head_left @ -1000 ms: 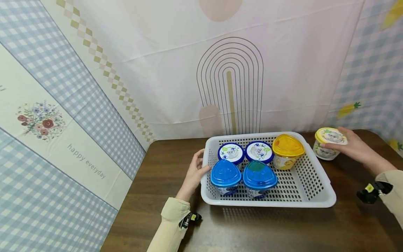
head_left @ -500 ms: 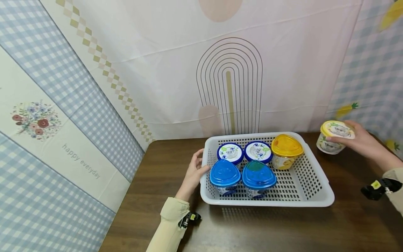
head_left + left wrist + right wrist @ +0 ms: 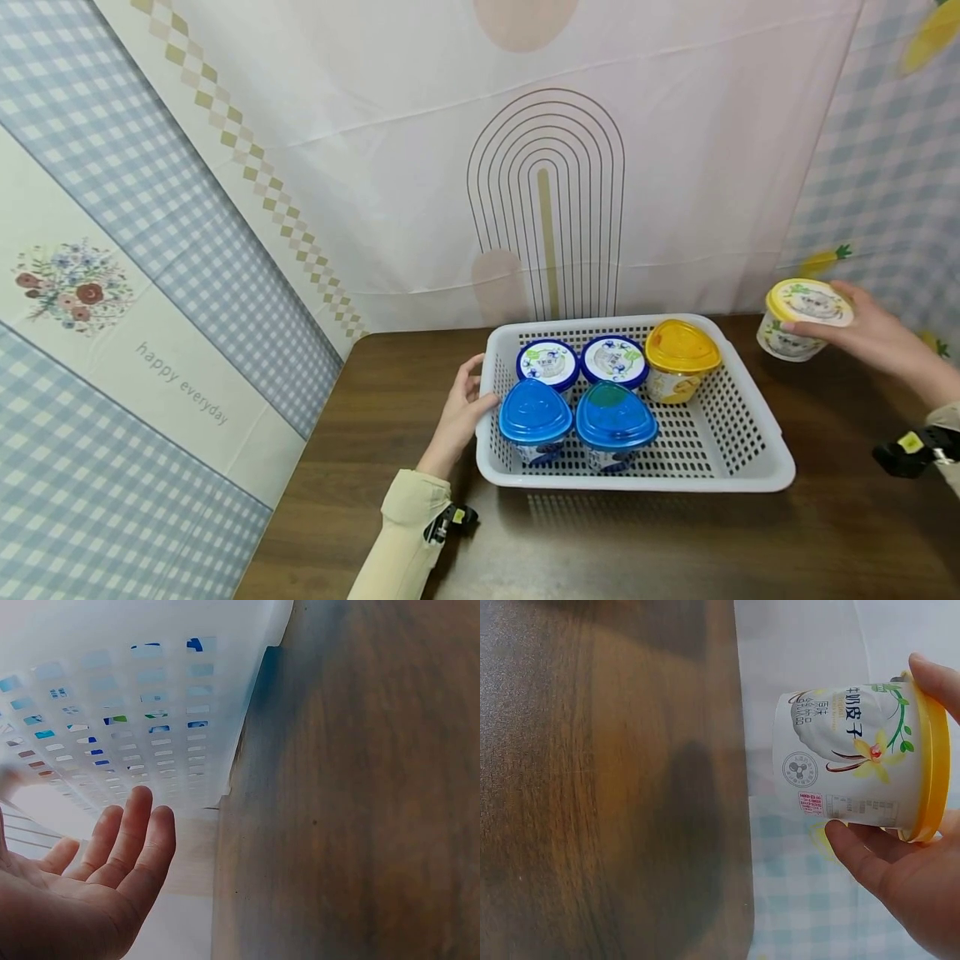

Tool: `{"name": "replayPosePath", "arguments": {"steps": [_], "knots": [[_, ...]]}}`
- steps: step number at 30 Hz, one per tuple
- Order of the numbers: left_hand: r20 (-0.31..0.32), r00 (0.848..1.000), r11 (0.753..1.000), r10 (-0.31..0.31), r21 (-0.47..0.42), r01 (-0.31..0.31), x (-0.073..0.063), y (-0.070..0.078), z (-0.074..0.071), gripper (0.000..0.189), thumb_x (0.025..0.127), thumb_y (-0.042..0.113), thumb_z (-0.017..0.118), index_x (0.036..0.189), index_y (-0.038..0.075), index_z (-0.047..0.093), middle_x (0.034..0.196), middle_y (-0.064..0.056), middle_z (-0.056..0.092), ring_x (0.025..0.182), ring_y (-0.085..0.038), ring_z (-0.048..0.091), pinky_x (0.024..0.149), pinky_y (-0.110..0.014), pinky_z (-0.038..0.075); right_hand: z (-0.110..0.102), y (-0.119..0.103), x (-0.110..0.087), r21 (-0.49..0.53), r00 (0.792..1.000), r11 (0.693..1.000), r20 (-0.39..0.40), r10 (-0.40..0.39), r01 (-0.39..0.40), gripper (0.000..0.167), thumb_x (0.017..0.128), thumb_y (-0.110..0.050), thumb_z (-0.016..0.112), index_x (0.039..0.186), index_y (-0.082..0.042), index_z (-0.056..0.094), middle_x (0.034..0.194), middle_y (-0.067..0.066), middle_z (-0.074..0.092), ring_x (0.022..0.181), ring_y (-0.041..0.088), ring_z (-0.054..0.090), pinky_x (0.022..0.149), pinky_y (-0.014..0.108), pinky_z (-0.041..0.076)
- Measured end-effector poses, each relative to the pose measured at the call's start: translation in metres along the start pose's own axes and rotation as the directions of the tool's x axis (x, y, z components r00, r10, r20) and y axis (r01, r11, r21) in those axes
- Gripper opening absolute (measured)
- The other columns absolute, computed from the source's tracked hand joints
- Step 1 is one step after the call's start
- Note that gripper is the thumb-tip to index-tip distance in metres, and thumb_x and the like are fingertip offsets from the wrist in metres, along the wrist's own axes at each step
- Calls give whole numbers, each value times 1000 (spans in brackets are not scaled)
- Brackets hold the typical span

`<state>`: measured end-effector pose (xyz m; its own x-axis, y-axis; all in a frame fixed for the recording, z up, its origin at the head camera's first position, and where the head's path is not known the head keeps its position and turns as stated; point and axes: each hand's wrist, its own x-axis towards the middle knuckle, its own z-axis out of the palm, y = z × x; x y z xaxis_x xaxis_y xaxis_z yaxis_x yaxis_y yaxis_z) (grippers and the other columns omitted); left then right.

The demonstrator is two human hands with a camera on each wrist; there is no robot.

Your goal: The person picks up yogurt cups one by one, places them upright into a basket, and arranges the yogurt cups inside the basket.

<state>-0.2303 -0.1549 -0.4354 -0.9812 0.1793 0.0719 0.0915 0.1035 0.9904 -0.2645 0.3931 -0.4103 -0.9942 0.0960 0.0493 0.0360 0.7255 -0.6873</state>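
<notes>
My right hand (image 3: 862, 327) grips a round white tub (image 3: 847, 754) with a yellow lid, fingers and thumb on opposite sides near the lid. In the right wrist view the tub is off the tabletop, its printed side showing a flower and lettering. My left hand (image 3: 459, 417) rests against the left end of a white plastic basket (image 3: 637, 483), with the thumb at the rim and loosely bent fingers beside the outer wall. Inside the basket stand two blue-lidded triangular tubs (image 3: 536, 411), two round tubs (image 3: 548, 364) with white-and-blue lids, and one yellow-lidded triangular tub (image 3: 682, 347).
The basket sits on a dark wooden table (image 3: 390, 392), whose back edge meets a patterned cloth (image 3: 420, 167). A checked cloth (image 3: 135, 200) hangs along the left side. The basket's front right part shows its bare slotted floor.
My right hand has lifted the yellow-lidded round tub and moved it slightly right and toward the back, away from the basket. The left hand keeps its place at the basket.
</notes>
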Motion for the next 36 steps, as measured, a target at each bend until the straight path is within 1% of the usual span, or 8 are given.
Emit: {"name": "replayPosePath", "arguments": {"steps": [6, 8, 9, 13, 15, 23, 31, 36], "knots": [[-2, 1000, 1000, 4, 3, -4, 1, -1, 0, 69, 89, -1, 61, 152, 6, 35, 124, -27, 57, 100, -23, 63, 86, -45, 58, -5, -5, -4, -7, 1000, 1000, -7, 4, -4, 114, 95, -50, 64, 152, 13, -11, 150, 48, 9, 128, 61, 22, 97, 77, 24], [-9, 1000, 1000, 10, 5, -10, 5, -11, -1, 68, 89, 1, 61, 152, 8, 36, 124, -26, 57, 101, -24, 63, 86, -46, 58, -5, -8, -6, -11, 1000, 1000, 0, 2, -2, 114, 95, -50, 64, 152, 13, -12, 151, 48, 7, 128, 62, 22, 98, 77, 24], [-10, 1000, 1000, 12, 7, -12, 5, -11, 0, 68, 89, 1, 61, 152, 7, 36, 124, -27, 57, 101, -25, 63, 86, -47, 58, -5, -9, -8, -8, 1000, 1000, 6, -3, 3, 113, 95, -49, 64, 152, 13, -11, 151, 48, 7, 128, 62, 21, 99, 78, 23], [-9, 1000, 1000, 5, 6, -5, 5, -10, 0, 68, 89, 1, 61, 152, 8, 36, 123, -25, 58, 101, -24, 63, 86, -45, 58, -5, -15, -11, 5, 999, 999, 24, -39, 39, 112, 95, -47, 66, 154, 10, -10, 153, 46, 7, 130, 62, 20, 101, 78, 20], [-4, 1000, 1000, -4, 6, 4, 1, -1, 0, 69, 89, -1, 61, 152, 6, 35, 122, -24, 58, 101, -24, 63, 86, -45, 58, -4, -18, -12, 20, 998, 998, 26, -54, 53, 113, 94, -45, 68, 155, 9, -10, 154, 45, 7, 131, 62, 20, 102, 77, 19], [-6, 1000, 1000, -13, 9, 13, 1, 0, 0, 69, 89, 0, 60, 153, 7, 35, 121, -20, 59, 102, -24, 63, 88, -47, 57, -2, -39, -20, 43, 995, 994, 6, -101, 100, 112, 92, -39, 72, 157, 5, -8, 154, 43, 11, 130, 58, 23, 106, 75, 18], [1, 1000, 1000, -11, 4, 11, 1, 0, 0, 68, 90, -1, 60, 153, 7, 35, 123, -23, 58, 104, -26, 63, 89, -48, 57, 2, -64, -30, 48, 992, 991, 13, -123, 122, 113, 91, -40, 74, 160, -3, -9, 160, 37, -3, 141, 60, 11, 109, 76, 11], [4, 1000, 1000, -20, -3, 20, 1, 0, -1, 69, 89, 0, 60, 153, 8, 34, 125, -23, 58, 105, -26, 62, 89, -47, 57, 2, -80, -34, 63, 984, 982, 21, -179, 177, 111, 90, -35, 75, 161, -7, -5, 162, 32, -3, 143, 56, 9, 112, 73, 9]]}}
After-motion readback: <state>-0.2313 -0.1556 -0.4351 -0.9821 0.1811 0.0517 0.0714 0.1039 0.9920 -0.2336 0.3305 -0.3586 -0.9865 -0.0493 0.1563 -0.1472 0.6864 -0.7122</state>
